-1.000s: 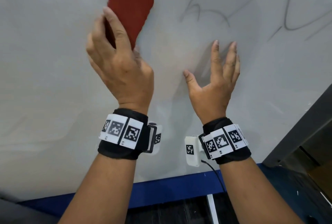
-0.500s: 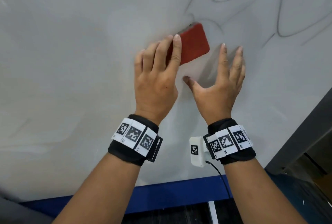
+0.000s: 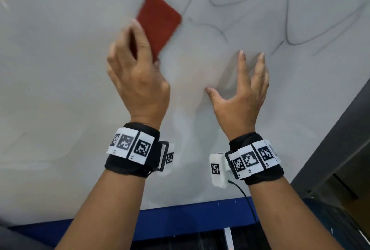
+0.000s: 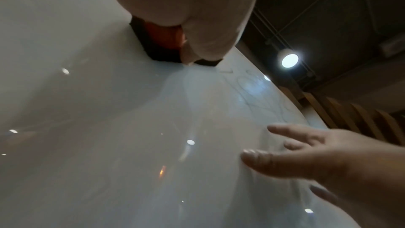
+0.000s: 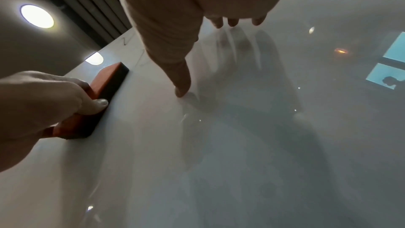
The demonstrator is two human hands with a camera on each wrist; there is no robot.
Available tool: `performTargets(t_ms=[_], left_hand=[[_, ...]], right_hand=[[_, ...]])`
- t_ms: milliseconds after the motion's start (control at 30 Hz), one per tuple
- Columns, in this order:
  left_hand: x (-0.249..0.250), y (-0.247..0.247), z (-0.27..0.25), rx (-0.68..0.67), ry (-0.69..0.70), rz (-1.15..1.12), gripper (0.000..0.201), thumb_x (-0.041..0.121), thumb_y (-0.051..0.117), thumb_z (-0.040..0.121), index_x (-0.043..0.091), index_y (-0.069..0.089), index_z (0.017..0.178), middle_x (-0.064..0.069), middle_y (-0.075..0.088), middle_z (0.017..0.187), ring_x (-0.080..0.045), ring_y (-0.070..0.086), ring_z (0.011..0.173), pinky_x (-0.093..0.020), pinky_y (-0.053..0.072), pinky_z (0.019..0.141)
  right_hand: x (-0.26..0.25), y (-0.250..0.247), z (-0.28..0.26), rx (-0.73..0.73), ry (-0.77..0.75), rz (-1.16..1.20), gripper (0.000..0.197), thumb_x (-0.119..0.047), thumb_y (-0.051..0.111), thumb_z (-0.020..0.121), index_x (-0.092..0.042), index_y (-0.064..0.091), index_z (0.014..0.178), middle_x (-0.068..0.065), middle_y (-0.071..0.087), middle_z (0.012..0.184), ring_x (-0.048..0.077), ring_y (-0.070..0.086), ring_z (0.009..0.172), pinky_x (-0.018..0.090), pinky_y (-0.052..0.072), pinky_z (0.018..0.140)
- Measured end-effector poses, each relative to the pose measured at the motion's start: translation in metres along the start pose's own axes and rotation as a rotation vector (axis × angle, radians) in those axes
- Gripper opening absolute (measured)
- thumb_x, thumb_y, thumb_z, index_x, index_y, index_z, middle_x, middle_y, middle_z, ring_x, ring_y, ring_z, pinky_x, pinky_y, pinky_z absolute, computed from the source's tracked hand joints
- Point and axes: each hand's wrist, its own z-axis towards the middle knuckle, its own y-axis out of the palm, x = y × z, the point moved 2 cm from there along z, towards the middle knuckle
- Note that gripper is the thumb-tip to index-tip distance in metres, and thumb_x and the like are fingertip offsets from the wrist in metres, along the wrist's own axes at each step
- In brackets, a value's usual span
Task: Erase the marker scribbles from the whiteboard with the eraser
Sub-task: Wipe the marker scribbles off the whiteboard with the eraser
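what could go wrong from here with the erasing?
1. The scribbles lie up and right of the eraser; strokes that stay left would likely miss them.
2. The right hand rests spread on the whiteboard just below those lines, so a wider sweep by the left hand could bump it.
3. The palm might smudge nearby ink.

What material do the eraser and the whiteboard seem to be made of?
Eraser: a red body, likely plastic or dense foam, with a matt look; a black layer faces the board, probably felt. Whiteboard: a smooth, glossy, hard coated surface, since ceiling lights and the right hand reflect in it.
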Motion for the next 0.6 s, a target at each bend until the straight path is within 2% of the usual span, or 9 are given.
performTargets(t_ms=[33,67,200,233,267,333,400,533,600], left_hand=[[0.004,-0.001,0.003,0.017,-0.056,-0.020,0.075,0.010,0.062,0.076,0.002,0.041,0.147,-0.018,0.047,0.142,-0.039,0.047,0.121,-0.053,0.039,0.103],[0.010,0.000,0.002,0.014,-0.050,-0.034,0.076,0.011,0.063,0.075,0.002,0.041,0.147,-0.018,0.047,0.142,-0.039,0.047,0.121,-0.052,0.039,0.103],[0.020,0.012,-0.019,-0.059,0.317,0.031,0.067,0.007,0.062,0.080,0.005,0.045,0.145,-0.015,0.051,0.141,-0.031,0.039,0.124,-0.046,0.037,0.101],[0.015,0.014,-0.017,-0.046,0.331,0.054,0.066,0.008,0.062,0.081,0.005,0.045,0.145,-0.015,0.052,0.140,-0.030,0.039,0.124,-0.046,0.036,0.101],[0.012,0.014,-0.014,-0.024,0.277,0.063,0.065,0.009,0.062,0.082,0.004,0.045,0.145,-0.016,0.051,0.140,-0.031,0.039,0.124,-0.046,0.036,0.101],[0.011,0.011,-0.007,0.023,0.074,0.028,0.069,0.012,0.063,0.080,0.003,0.043,0.146,-0.017,0.049,0.140,-0.035,0.044,0.123,-0.048,0.038,0.103],[0.018,0.010,-0.007,0.030,-0.007,-0.014,0.072,0.011,0.062,0.077,0.001,0.042,0.146,-0.018,0.048,0.140,-0.037,0.047,0.121,-0.050,0.039,0.103],[0.015,0.016,-0.016,-0.025,0.243,0.036,0.068,0.007,0.062,0.079,0.003,0.045,0.144,-0.015,0.051,0.140,-0.028,0.038,0.124,-0.046,0.037,0.102],[0.007,0.014,-0.013,-0.019,0.262,0.070,0.069,0.007,0.062,0.078,0.004,0.044,0.145,-0.014,0.051,0.140,-0.026,0.036,0.124,-0.044,0.037,0.101]], right_hand=[[0.000,-0.003,0.005,-0.007,-0.019,-0.001,0.097,-0.043,0.082,0.071,-0.026,0.033,0.153,0.013,0.015,0.163,0.032,0.014,0.148,0.045,0.017,0.117],[-0.001,-0.005,0.010,-0.016,-0.050,-0.008,0.099,-0.043,0.083,0.070,-0.026,0.032,0.153,0.014,0.014,0.163,0.033,0.013,0.149,0.045,0.016,0.118],[-0.008,-0.008,0.024,-0.040,-0.166,-0.034,0.100,-0.045,0.083,0.068,-0.024,0.034,0.153,0.019,0.014,0.162,0.036,0.010,0.149,0.050,0.017,0.119],[-0.008,-0.008,0.025,-0.045,-0.175,-0.042,0.100,-0.045,0.083,0.068,-0.024,0.034,0.153,0.019,0.014,0.162,0.036,0.009,0.149,0.051,0.018,0.119],[-0.008,-0.008,0.026,-0.051,-0.182,-0.052,0.100,-0.046,0.082,0.068,-0.025,0.033,0.153,0.019,0.013,0.162,0.035,0.009,0.149,0.052,0.018,0.119],[-0.005,-0.007,0.027,-0.071,-0.194,-0.063,0.100,-0.048,0.081,0.069,-0.027,0.031,0.154,0.018,0.012,0.162,0.034,0.008,0.150,0.052,0.018,0.119],[-0.002,-0.006,0.027,-0.079,-0.199,-0.069,0.099,-0.049,0.080,0.071,-0.028,0.030,0.154,0.017,0.011,0.163,0.034,0.007,0.150,0.051,0.018,0.119],[-0.001,-0.003,0.026,-0.069,-0.206,-0.070,0.098,-0.049,0.077,0.073,-0.027,0.029,0.154,0.018,0.011,0.163,0.034,0.007,0.150,0.051,0.017,0.120],[-0.001,-0.003,0.025,-0.074,-0.201,-0.075,0.097,-0.050,0.076,0.074,-0.027,0.028,0.155,0.017,0.010,0.163,0.034,0.006,0.150,0.051,0.016,0.120]])
